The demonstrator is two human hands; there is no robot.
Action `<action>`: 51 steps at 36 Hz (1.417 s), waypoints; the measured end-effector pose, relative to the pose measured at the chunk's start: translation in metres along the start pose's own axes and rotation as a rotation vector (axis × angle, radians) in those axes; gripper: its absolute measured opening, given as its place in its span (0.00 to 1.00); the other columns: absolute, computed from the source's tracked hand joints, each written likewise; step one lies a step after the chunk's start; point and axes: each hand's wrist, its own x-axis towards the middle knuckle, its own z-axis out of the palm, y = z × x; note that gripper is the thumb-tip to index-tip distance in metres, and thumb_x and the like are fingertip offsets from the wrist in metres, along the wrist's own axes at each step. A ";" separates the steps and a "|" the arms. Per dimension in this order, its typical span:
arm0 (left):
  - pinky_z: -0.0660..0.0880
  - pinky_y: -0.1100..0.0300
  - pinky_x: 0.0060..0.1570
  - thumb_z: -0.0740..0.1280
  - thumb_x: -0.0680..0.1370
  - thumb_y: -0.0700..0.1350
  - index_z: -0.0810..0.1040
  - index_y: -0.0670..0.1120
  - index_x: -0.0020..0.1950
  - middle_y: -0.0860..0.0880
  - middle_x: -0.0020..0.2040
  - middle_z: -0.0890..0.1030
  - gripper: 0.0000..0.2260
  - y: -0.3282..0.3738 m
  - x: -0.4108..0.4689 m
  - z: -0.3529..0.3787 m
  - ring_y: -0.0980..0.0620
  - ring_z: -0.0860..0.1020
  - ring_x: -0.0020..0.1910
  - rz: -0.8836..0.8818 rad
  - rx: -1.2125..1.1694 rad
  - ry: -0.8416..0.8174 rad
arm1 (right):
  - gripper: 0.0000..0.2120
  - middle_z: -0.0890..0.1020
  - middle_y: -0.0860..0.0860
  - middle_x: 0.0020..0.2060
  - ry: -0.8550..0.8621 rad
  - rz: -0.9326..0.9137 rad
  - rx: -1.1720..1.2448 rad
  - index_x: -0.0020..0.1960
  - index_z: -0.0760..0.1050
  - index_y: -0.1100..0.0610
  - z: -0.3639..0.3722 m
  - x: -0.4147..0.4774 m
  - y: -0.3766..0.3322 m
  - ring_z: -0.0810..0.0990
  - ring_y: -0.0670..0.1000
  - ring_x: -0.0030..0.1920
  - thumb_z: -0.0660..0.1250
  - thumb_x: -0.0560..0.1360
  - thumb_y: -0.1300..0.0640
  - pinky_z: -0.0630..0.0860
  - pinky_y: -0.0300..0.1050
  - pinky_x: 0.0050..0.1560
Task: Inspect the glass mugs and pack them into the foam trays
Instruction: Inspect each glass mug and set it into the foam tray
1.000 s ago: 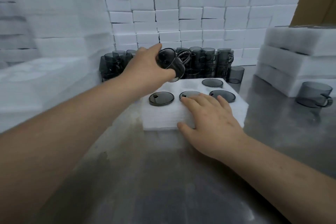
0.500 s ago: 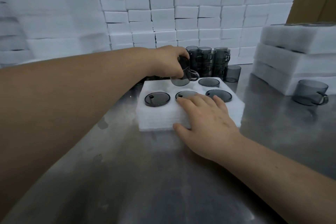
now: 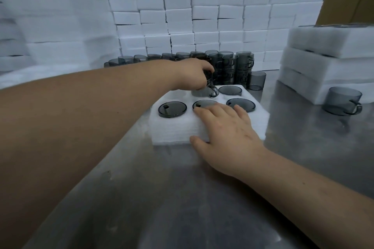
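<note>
A white foam tray (image 3: 178, 129) lies on the steel table in the middle of the view. Smoky glass mugs sit in its holes: front left (image 3: 172, 108), front right (image 3: 241, 103) and back right (image 3: 230, 89). My left hand (image 3: 192, 76) grips another grey mug (image 3: 204, 91) from above, and that mug sits partly down in the tray's back middle hole, handle to the right. My right hand (image 3: 228, 129) rests flat on the tray's front edge, fingers straight, half covering the front middle mug (image 3: 203, 103).
Stacked grey mugs (image 3: 228, 66) stand behind the tray, one single mug (image 3: 257, 80) beside them. Another mug (image 3: 343, 100) stands at the right by stacked foam trays (image 3: 327, 62). White foam blocks (image 3: 202, 16) wall the back and left.
My left hand has carried the mug from above the tray's back left down into the back middle hole. My right hand has stayed on the tray.
</note>
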 end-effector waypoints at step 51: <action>0.65 0.67 0.51 0.51 0.82 0.50 0.74 0.51 0.63 0.57 0.58 0.73 0.16 -0.017 -0.018 0.031 0.57 0.72 0.55 -0.025 -0.340 -0.064 | 0.28 0.67 0.46 0.66 0.045 -0.004 -0.004 0.71 0.60 0.48 0.002 0.001 0.000 0.58 0.49 0.69 0.57 0.73 0.42 0.40 0.50 0.69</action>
